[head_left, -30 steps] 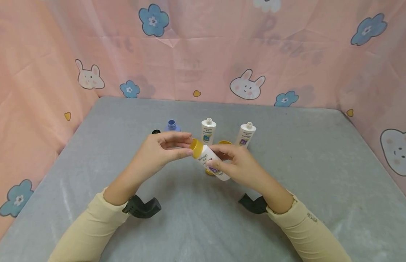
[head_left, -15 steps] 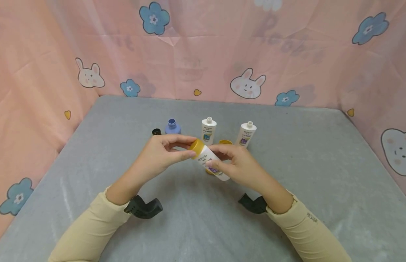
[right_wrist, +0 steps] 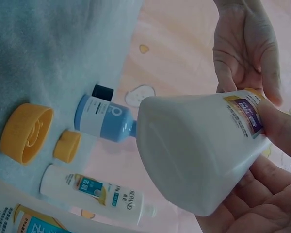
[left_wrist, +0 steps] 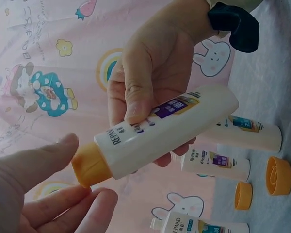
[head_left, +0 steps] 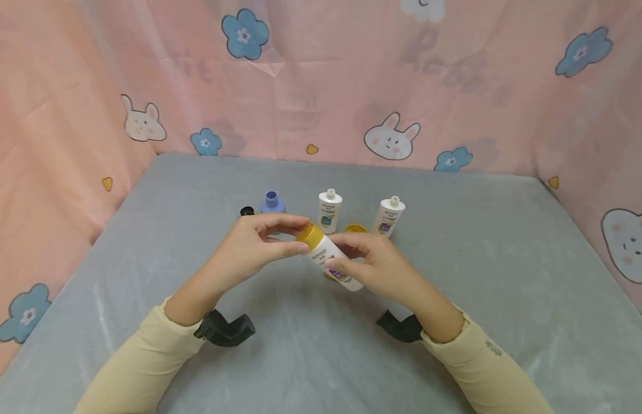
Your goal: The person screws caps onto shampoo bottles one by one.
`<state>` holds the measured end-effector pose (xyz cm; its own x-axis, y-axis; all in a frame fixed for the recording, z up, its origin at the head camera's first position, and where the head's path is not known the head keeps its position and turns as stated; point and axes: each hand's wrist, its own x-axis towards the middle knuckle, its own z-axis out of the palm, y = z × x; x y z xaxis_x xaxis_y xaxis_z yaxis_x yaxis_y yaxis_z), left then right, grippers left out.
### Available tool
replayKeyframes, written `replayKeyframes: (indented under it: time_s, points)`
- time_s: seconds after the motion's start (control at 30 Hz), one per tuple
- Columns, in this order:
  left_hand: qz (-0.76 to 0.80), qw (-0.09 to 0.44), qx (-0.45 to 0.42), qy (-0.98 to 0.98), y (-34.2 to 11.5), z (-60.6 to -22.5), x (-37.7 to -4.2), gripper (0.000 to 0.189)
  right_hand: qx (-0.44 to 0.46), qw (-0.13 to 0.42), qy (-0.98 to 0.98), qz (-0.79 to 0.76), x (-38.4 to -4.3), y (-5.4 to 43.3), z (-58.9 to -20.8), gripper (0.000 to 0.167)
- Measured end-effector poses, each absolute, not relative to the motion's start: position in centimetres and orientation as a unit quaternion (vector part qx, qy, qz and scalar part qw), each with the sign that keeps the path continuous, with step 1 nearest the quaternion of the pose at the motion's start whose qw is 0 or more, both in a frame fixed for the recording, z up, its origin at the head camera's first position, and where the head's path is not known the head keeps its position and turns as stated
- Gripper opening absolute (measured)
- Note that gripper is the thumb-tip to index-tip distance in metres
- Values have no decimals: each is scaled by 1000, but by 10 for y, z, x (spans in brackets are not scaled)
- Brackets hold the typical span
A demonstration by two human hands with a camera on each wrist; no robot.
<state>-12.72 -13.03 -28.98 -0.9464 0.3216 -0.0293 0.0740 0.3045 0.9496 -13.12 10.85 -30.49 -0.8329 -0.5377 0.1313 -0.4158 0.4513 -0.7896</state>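
Observation:
My right hand (head_left: 378, 261) grips a white shampoo bottle (head_left: 325, 254) with a purple label, tilted so its yellow cap (head_left: 310, 236) points up and left. At that cap, the thumb and fingertips of my left hand (head_left: 245, 244) pinch from both sides. The left wrist view shows the cap (left_wrist: 91, 164) seated on the bottle's end, with the thumb at its upper side and fingers below. In the right wrist view the bottle's broad base (right_wrist: 179, 155) faces the camera and hides most of the cap.
Behind the hands stand uncapped bottles: a blue one (head_left: 272, 204), a white teal-labelled one (head_left: 329, 210) and a white purple-labelled one (head_left: 389, 215). Loose on the grey table (head_left: 481, 259) lie a black cap (head_left: 247, 211), a large yellow cap (right_wrist: 26, 133) and a smaller yellow cap (right_wrist: 67, 146).
The left fingers have come down from above the yellow cap and now pinch it with the thumb. The right hand holds the bottle at nearly the same place and tilt.

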Motion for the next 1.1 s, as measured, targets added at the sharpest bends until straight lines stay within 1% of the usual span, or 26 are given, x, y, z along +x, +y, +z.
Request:
replayKeyframes:
  time_s: [0.3, 0.6, 0.93, 1.1]
  points:
    - [586, 107, 122, 794, -128, -291, -128, 36, -286, 64, 845, -447, -131, 109, -305, 32]
    - [596, 108, 178, 776, -129, -292, -125, 34, -274, 84, 848, -447, -129, 110, -304, 33]
    - [589, 65, 232, 771, -128, -296, -129, 29, -288, 87, 836, -460, -129, 111, -302, 32]
    - [590, 57, 257, 763, -128, -301, -130, 28, -289, 115, 824, -473, -130, 113, -302, 33]
